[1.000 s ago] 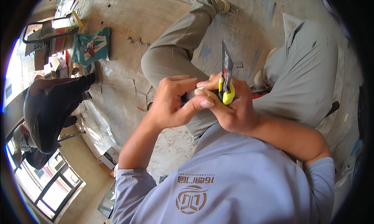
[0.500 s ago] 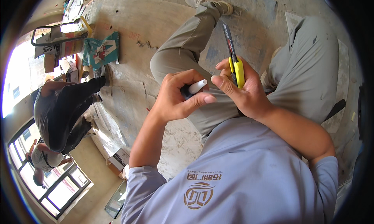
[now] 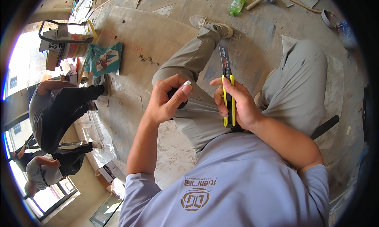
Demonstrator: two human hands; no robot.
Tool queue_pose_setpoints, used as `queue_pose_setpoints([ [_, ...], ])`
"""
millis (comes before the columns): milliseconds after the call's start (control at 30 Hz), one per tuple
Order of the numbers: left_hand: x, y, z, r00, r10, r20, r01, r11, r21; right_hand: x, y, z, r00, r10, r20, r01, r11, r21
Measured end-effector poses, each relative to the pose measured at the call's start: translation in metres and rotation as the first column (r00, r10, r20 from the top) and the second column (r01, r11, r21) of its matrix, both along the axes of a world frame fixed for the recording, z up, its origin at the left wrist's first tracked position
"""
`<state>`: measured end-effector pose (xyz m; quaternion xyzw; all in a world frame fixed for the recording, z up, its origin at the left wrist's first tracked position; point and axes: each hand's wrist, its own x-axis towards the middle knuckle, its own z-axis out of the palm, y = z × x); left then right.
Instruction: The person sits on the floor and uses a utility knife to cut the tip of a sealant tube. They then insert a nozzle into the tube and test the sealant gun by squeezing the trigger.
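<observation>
My left hand (image 3: 167, 98) is closed around a black, rounded thing. A white nozzle-like tip (image 3: 187, 83) pokes out between its thumb and forefinger, and the fingers hide most of the rest. In my right hand (image 3: 239, 102) is a yellow-and-black utility knife (image 3: 229, 100). Its long dark blade (image 3: 224, 61) points away from me. The thumb lies along the handle and the forefinger is partly lifted off. Both hands are above my lap, apart from each other.
On the dusty floor ahead are a green plastic bottle (image 3: 238, 5), a hammer (image 3: 260, 0) and a teal bag (image 3: 103, 59). Cardboard boxes (image 3: 65, 43) stand at the left. Co-workers in dark trousers (image 3: 65, 108) are by the windows. A dark strip (image 3: 325, 127) lies beside my right thigh.
My left hand has moved left and turned, so less of the white tip shows. The right hand has come slightly nearer, with the knife turned and its blade now tilting less.
</observation>
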<state>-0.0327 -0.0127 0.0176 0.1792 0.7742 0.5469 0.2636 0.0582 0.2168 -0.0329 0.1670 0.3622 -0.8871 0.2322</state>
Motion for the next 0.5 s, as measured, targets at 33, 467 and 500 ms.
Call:
queue_pose_setpoints([
  [33, -0.002, 0.0, -0.002, 1.0, 0.001, -0.019, -0.001, 1.0, -0.007, 0.0, 0.002, 0.0, 1.0, 0.017, 0.01, -0.016, 0.998, -0.069],
  [467, -0.004, 0.001, -0.02, 0.997, 0.077, -0.031, -0.077, 0.997, 0.024, 0.006, 0.001, -0.009, 0.997, 0.075, -0.008, -0.071, 0.966, 0.249],
  [500, -0.004, 0.001, -0.019, 0.996, 0.075, -0.042, -0.073, 0.997, 0.033, 0.007, 0.002, -0.01, 0.995, 0.093, -0.023, -0.085, 0.964, 0.253],
])
